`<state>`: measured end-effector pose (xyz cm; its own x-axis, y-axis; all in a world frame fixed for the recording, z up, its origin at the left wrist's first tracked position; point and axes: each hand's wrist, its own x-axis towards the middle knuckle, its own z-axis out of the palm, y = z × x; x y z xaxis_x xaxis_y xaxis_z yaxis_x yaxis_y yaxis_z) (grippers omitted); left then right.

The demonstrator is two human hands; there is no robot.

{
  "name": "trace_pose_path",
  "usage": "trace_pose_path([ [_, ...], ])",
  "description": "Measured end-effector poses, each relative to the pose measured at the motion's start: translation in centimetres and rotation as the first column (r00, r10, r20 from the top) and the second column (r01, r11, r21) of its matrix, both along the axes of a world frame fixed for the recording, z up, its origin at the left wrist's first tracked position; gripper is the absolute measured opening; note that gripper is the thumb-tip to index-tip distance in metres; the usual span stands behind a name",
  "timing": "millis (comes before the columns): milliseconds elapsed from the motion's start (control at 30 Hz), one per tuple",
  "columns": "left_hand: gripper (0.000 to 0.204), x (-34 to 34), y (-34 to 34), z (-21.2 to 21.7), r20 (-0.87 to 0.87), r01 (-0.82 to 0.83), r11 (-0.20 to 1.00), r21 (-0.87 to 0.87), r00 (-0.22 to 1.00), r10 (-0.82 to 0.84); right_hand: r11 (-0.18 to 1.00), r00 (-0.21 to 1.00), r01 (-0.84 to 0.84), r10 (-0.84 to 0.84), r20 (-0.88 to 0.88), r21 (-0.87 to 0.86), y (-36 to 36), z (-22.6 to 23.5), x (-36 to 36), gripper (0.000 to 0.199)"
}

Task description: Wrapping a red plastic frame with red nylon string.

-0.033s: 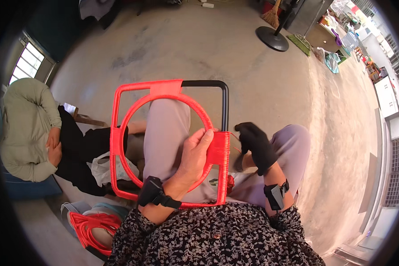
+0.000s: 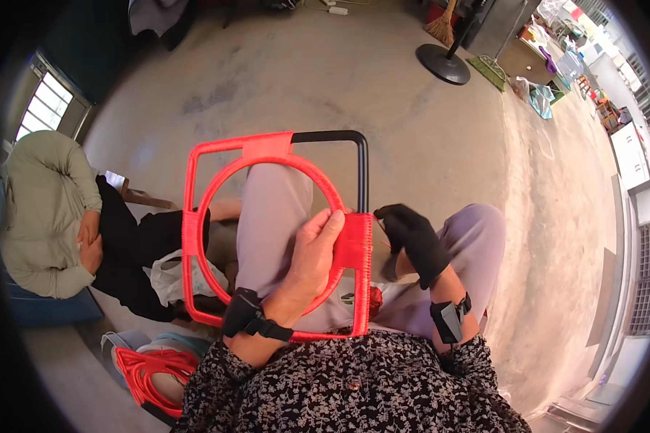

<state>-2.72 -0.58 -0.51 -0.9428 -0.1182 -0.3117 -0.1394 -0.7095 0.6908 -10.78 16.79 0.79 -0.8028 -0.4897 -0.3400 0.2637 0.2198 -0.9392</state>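
A rectangular frame (image 2: 354, 242) with rounded corners and a ring (image 2: 211, 195) inside it stands tilted over my lap. Red cord wraps most of it, while the bar at its upper right shows bare black. My left hand (image 2: 314, 252) is closed on the ring's right side, thumb pressed beside the wide red-wrapped bridge. Just right of the frame, my right hand (image 2: 415, 242), in a black glove, has its fingers bent together around a thin red cord (image 2: 381, 222) leading from the frame's right bar. The fingertips' exact hold is partly hidden.
At lower left lies a coil of red cord (image 2: 148, 375) on a pale container. A seated person (image 2: 47, 216) with folded hands is close on my left, beside a white plastic bag (image 2: 170, 278). Farther off are a round black stand base (image 2: 444, 65) and a green broom (image 2: 488, 72).
The gloved right hand has shifted slightly left, closer to the frame's right bar, and less of the cord shows. The frame's upper right corner has tipped a little left.
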Motion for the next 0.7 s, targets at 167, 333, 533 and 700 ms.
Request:
trace_pose_path([
  [167, 0.034, 0.1, -3.5, 5.8, 0.186, 0.008, 1.0, 0.027, 0.982, -0.013, 0.949, 0.954, -0.289, 0.296, 0.039, -0.126, 0.2, 1.1, 0.7, 0.028],
  [333, 0.048, 2.8, -9.8, 7.0, 0.026, 0.22, 0.974, -0.05, 0.975, -0.219, 0.869, 0.878, -0.411, 0.458, 0.138, -0.275, -0.2, 1.4, 1.3, 0.028],
  [533, 0.045, 5.1, -11.2, 7.4, -0.055, 0.286, 0.927, 0.241, 0.958, -0.281, 0.746, 0.758, -0.64, 0.652, 0.005, -0.183, -1.3, 0.3, 1.4, 0.024],
  [700, 0.043, 5.2, -10.0, 6.9, -0.079, 0.285, 0.914, 0.288, 0.958, -0.274, 0.749, 0.785, -0.595, 0.62, -0.011, -0.292, -0.9, -0.1, 1.2, 0.023],
])
